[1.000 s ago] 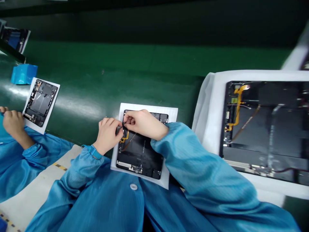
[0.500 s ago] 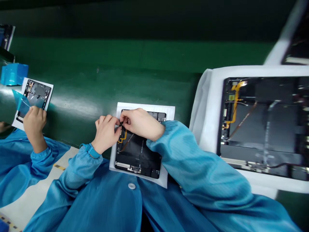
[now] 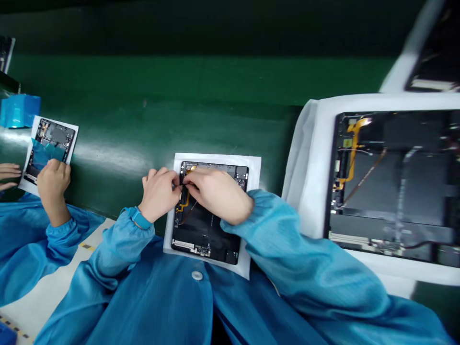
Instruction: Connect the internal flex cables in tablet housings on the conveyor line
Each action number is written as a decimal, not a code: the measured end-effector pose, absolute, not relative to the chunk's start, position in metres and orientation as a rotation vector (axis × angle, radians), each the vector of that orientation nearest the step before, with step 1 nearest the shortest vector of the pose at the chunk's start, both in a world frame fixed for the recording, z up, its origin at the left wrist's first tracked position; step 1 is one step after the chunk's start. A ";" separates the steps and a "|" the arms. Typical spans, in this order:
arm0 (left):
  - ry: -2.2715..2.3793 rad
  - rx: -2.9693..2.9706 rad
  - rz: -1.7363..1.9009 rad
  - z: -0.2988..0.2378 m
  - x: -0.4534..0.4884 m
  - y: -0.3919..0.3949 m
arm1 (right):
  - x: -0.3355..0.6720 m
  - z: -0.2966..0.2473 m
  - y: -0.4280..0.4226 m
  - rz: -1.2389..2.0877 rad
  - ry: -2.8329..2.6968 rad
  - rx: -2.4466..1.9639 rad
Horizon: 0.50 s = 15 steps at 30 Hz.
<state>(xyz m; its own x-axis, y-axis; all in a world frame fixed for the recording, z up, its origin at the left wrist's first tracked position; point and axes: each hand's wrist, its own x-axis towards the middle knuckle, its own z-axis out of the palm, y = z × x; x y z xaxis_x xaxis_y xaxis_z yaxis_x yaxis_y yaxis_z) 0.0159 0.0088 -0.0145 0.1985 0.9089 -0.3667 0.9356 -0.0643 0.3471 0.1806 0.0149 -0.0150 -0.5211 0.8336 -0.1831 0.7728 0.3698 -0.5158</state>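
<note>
An opened black tablet (image 3: pixel 206 227) with bare circuitry lies on a white foam sheet (image 3: pixel 251 165) in front of me. My left hand (image 3: pixel 158 194) is at the tablet's left edge, fingers pinched together. My right hand (image 3: pixel 215 191) lies over the upper part of the tablet, its fingertips pinched against my left fingertips. Both pinch a small dark part beside the yellow flex cable (image 3: pixel 183 203), too small to name. Blue sleeves cover both my arms.
A green conveyor belt (image 3: pixel 143 120) runs under everything. At the right a second, larger open tablet (image 3: pixel 395 182) rests on white foam. At the left a co-worker's hand (image 3: pixel 53 179) presses blue film onto another tablet (image 3: pixel 50 146). A blue film stack (image 3: pixel 17 110) lies beyond.
My right hand slid down and lies flatter over the tablet. The co-worker's hand brought blue film to the far tablet and lowered it onto it; their other hand came into view.
</note>
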 end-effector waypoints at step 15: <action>1.270 2.456 -0.291 0.003 0.020 0.035 | 0.183 -0.043 -0.052 0.290 -2.363 -1.654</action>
